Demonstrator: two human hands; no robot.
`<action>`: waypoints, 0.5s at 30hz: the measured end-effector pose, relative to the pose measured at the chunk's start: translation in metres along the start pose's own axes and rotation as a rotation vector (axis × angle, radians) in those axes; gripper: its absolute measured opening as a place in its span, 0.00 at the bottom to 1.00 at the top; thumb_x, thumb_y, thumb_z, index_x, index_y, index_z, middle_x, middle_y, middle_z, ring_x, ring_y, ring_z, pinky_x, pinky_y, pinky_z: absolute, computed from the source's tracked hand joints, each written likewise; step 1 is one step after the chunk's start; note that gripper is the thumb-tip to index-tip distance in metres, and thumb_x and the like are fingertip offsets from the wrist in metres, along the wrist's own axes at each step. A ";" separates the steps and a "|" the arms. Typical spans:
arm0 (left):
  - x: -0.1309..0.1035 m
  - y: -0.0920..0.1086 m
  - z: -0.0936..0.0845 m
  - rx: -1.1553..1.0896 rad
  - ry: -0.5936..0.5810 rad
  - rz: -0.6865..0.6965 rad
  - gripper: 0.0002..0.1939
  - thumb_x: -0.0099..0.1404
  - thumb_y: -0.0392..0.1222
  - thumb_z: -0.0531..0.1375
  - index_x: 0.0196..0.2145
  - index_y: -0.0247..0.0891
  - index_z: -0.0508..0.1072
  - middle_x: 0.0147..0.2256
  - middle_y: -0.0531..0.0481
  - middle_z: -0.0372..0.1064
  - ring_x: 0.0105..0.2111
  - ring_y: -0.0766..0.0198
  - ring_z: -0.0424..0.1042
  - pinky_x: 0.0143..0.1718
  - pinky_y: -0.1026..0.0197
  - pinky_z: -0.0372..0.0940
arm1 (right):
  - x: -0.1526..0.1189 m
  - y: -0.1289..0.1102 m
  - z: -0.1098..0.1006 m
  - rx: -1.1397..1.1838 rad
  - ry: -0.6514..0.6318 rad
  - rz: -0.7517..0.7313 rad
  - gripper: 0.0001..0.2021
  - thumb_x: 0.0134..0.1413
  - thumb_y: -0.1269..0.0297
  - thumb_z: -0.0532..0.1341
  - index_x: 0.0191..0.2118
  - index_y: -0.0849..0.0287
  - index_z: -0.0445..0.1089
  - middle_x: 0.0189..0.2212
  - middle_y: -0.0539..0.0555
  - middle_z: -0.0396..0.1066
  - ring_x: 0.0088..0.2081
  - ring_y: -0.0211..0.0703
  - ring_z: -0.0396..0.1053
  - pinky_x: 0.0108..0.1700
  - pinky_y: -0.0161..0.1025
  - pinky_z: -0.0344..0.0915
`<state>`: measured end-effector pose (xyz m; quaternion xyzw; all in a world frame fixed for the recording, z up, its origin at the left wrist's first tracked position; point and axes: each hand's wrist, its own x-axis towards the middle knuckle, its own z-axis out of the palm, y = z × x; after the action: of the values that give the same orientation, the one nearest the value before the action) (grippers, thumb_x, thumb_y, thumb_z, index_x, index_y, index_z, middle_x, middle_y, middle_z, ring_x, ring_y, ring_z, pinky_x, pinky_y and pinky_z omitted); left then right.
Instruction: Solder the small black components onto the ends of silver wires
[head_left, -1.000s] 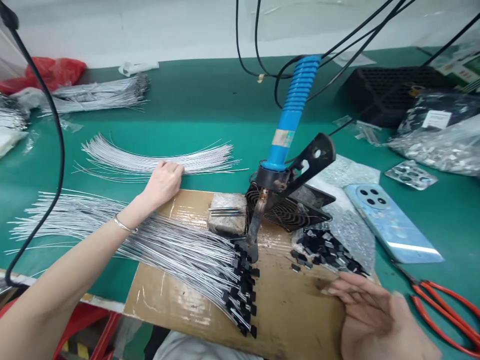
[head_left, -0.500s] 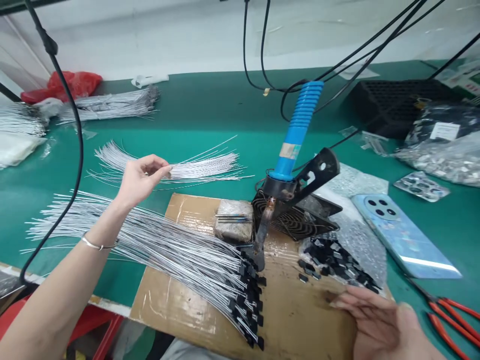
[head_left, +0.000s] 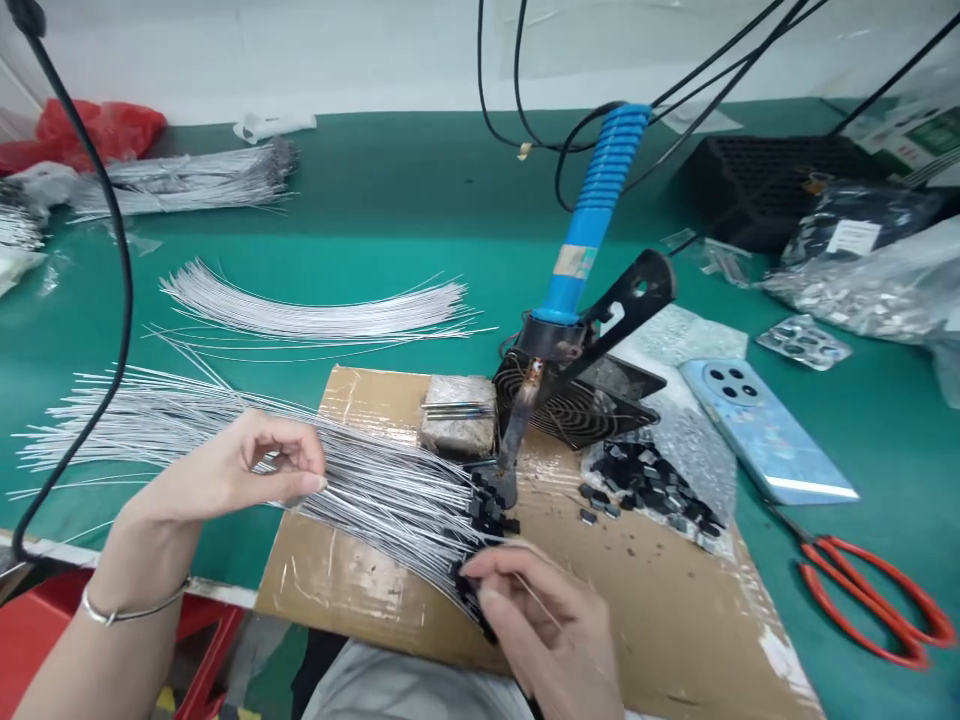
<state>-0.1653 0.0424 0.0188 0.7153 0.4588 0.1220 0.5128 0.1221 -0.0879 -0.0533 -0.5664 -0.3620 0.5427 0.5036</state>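
A long bundle of white wires (head_left: 375, 480) with small black pieces (head_left: 487, 505) on its right ends lies across the cardboard (head_left: 675, 600). Over the middle of that bundle is my left hand (head_left: 262, 465), thumb and index finger pinched on a thin wire. My right hand (head_left: 547, 620) is by the black-tipped ends, its fingers closed around a thin wire that sticks out across the palm. A second bundle of white wires (head_left: 322, 310) lies farther back. The blue-handled soldering iron (head_left: 600, 210) rests in its stand, tip down, beside a grey block (head_left: 457, 420).
Loose black pieces (head_left: 652, 480) lie on plastic at the right of the cardboard. Beyond them are a blue phone (head_left: 765, 430) and red-handled scissors (head_left: 877, 600). A black cable (head_left: 120, 260) hangs at the left. Bagged parts (head_left: 877, 290) sit at the back right.
My left hand has come down from the rear bundle to the front one. My right hand has moved left to the black-tipped ends and closed on a wire. The view has shifted slightly.
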 end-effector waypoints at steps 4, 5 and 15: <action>0.000 0.002 0.018 0.016 -0.023 0.049 0.10 0.68 0.40 0.65 0.28 0.38 0.76 0.22 0.54 0.72 0.23 0.68 0.67 0.26 0.67 0.61 | 0.009 0.007 0.013 0.004 -0.076 0.009 0.06 0.51 0.66 0.71 0.25 0.57 0.80 0.24 0.51 0.70 0.25 0.35 0.63 0.25 0.32 0.57; 0.000 0.003 0.019 0.015 -0.024 0.056 0.10 0.68 0.40 0.65 0.28 0.38 0.77 0.22 0.53 0.72 0.23 0.68 0.68 0.26 0.67 0.62 | 0.011 0.008 0.013 -0.004 -0.068 -0.001 0.08 0.52 0.66 0.71 0.23 0.58 0.78 0.23 0.50 0.70 0.25 0.36 0.63 0.25 0.32 0.57; -0.008 -0.010 0.001 0.086 -0.027 0.017 0.08 0.69 0.41 0.65 0.31 0.41 0.80 0.26 0.52 0.75 0.26 0.65 0.69 0.28 0.66 0.61 | 0.008 -0.002 -0.011 0.179 0.067 0.199 0.16 0.48 0.56 0.77 0.22 0.59 0.75 0.20 0.45 0.64 0.14 0.24 0.49 0.18 0.32 0.37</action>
<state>-0.1748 0.0360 0.0121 0.7422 0.4505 0.0968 0.4866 0.1341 -0.0817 -0.0548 -0.5700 -0.2372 0.6007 0.5079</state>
